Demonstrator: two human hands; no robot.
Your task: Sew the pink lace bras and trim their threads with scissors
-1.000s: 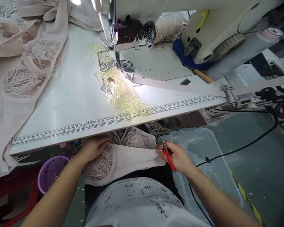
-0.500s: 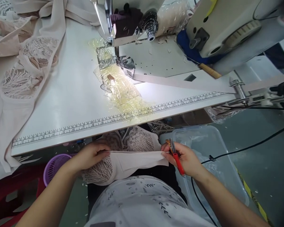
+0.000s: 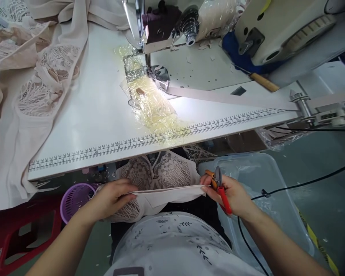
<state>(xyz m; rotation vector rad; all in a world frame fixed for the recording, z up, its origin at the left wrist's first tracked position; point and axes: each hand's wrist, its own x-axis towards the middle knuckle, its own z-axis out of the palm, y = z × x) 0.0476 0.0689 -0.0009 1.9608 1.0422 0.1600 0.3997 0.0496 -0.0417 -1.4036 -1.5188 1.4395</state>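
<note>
A pale beige lace bra (image 3: 172, 174) lies over my lap, one wing pulled straight between my two hands. My left hand (image 3: 113, 197) pinches the band's edge near a lace cup, thumb below and fingers above. At the other end of the band, my right hand (image 3: 227, 191) grips the fabric between thumb and fingertip. That same hand also carries small scissors (image 3: 222, 195) with red and orange handles, tucked across the palm. Part of the bra's lower cup is hidden behind my left hand and my shirt.
Ahead stands a white sewing table (image 3: 103, 96) with a printed ruler (image 3: 149, 140) along its front edge. A sewing machine (image 3: 166, 27) rises at its back. More beige bras (image 3: 37, 96) pile up on the left. Below are a purple basket (image 3: 74, 201), a red stool (image 3: 25, 234) and a clear plastic bin (image 3: 261, 168).
The view has shifted slightly, so the table and machine sit a little further right. Both hands keep their hold on the bra band, and the scissors stay in my right hand.
</note>
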